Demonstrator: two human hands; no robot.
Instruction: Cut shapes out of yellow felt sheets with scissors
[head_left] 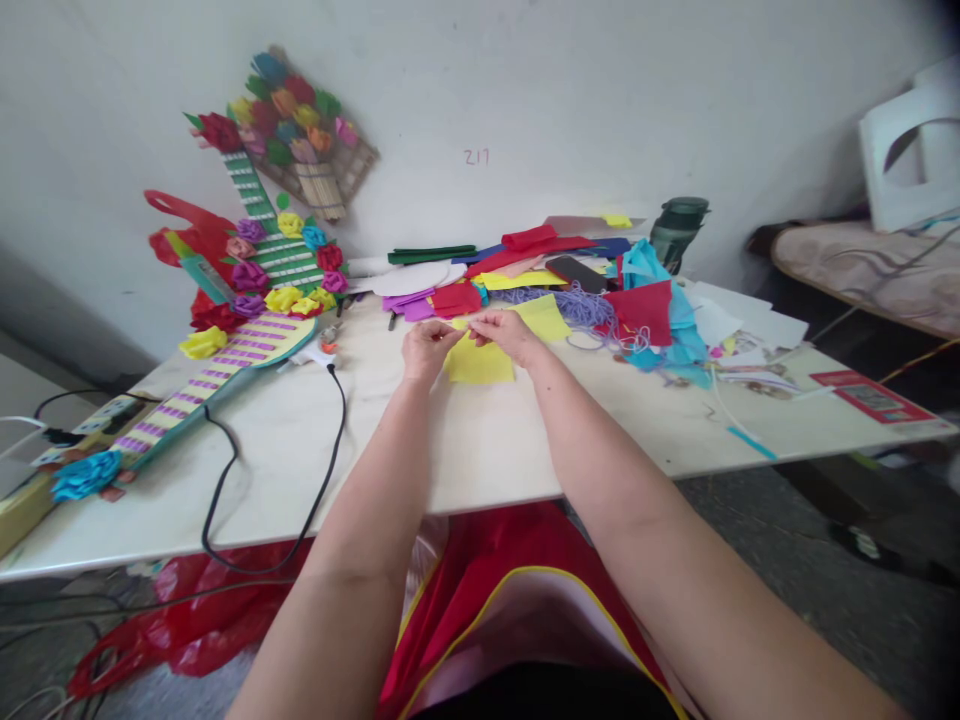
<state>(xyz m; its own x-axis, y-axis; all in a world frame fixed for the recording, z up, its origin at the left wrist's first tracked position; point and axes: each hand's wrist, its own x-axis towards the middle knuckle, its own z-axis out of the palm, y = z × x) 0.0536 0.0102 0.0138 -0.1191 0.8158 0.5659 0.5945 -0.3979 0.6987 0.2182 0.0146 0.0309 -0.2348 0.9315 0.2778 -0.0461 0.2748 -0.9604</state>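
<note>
Both hands are close together above the middle of the table. My left hand [429,350] is closed in a pinch, its fingertips on a small bit of yellow crepe paper. Fingertips of my right hand [501,332] are pinched at the same bit, which is mostly hidden between them. Under the hands lies a yellow crepe paper square [482,366], flat on the tabletop. Another yellow sheet [546,317] extends behind the right hand. Tangled purple yarn [559,308] lies just beyond it.
Flower-trimmed decorated letter shapes [289,262] stand at left, with a black cord [334,440] hanging over the table's front edge. Folded coloured paper and a phone [577,273] are piled at the back. A dark green bottle [679,230] and blue crepe paper [679,320] are on the right.
</note>
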